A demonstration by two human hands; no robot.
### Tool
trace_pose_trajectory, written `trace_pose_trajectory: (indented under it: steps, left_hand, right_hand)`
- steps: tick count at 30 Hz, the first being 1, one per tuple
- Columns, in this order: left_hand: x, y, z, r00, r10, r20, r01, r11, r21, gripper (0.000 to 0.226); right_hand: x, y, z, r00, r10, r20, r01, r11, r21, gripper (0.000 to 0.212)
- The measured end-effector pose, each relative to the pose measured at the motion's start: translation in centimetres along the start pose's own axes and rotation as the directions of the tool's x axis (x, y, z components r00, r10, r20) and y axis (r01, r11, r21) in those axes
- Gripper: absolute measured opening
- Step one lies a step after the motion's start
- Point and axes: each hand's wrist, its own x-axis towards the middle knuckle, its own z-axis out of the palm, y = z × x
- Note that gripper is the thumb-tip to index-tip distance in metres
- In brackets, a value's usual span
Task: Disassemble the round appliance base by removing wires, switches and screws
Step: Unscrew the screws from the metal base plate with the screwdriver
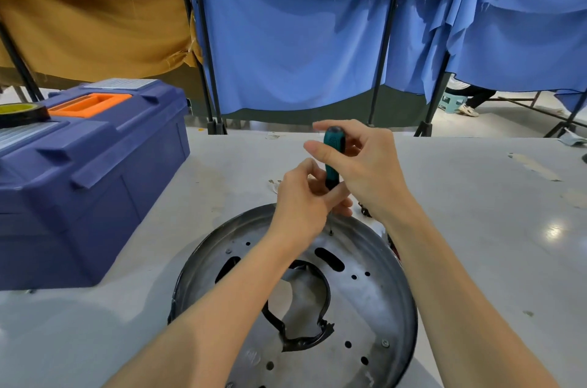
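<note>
A pale desk [476,228] carries a blue toolbox [95,181] at the far left and, near the middle, the round metal base [365,292], which lies flat with its torn black centre ring facing up. The right hand [359,171] grasps the top of a green-handled screwdriver [333,149], held upright. The left hand [301,206] pinches the lower end of the handle and steadies it. The tip sits on a small screw [331,232] at the far edge of the base. The step in hand looks like unscrewing. Next the tip must stay seated under firm downward pressure while the handle turns, or it may slip out. Another screw [385,343] waits at the near right.
</note>
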Motion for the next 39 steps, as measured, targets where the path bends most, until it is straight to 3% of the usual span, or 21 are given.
trace_pose_trajectory:
  steps: [5,9,15,18,22,28,32,34,39]
  left_hand:
    - [-0.1,0.2,-0.4,0.994,-0.006,0.112,0.012,0.999,-0.053,0.024]
    - [0.1,0.1,-0.3,0.990,0.022,0.140,-0.027,0.999,0.037,0.025]
    - [0.3,0.2,-0.1,0.996,0.021,0.085,-0.027,0.997,0.072,0.018]
    - [0.2,0.0,-0.3,0.999,0.001,0.044,-0.003,0.999,0.043,0.019]
    - [0.2,-0.1,-0.4,0.999,0.008,0.035,-0.009,1.000,0.016,0.026]
    - [0.1,-0.2,-0.1,0.993,0.046,0.107,-0.063,0.985,0.161,0.022]
    - [0.1,-0.1,0.0,0.996,0.047,0.073,-0.060,0.982,0.182,0.017]
    - [0.0,-0.1,0.1,0.998,0.054,0.042,-0.062,0.977,0.206,0.020]
    - [0.1,0.0,-0.2,0.999,0.050,-0.019,-0.047,0.989,0.143,0.028]
  right_hand:
    - [0.2,0.7,-0.8,0.998,0.063,-0.028,-0.063,0.998,-0.001,0.052]
    - [0.2,1.0,-1.3,0.998,0.058,-0.017,-0.058,0.998,0.007,0.056]
    - [0.1,0.4,-1.1,0.998,0.039,0.048,-0.043,0.995,0.086,0.027]
    - [0.3,0.5,-0.8,1.000,-0.003,-0.008,0.002,0.999,-0.040,0.031]
    - [0.2,0.5,-1.3,0.999,-0.017,-0.042,0.017,1.000,0.005,0.032]
    - [0.4,0.7,-3.3,0.995,0.020,0.101,-0.029,0.995,0.091,0.038]
    - [0.5,0.5,-3.1,0.991,0.031,0.130,-0.023,0.998,-0.064,0.019]
    - [0.5,0.4,-2.7,0.995,0.038,0.095,-0.025,0.991,-0.131,0.037]
    - [0.0,0.0,-1.3,0.999,-0.018,0.032,0.021,0.995,-0.097,0.047]
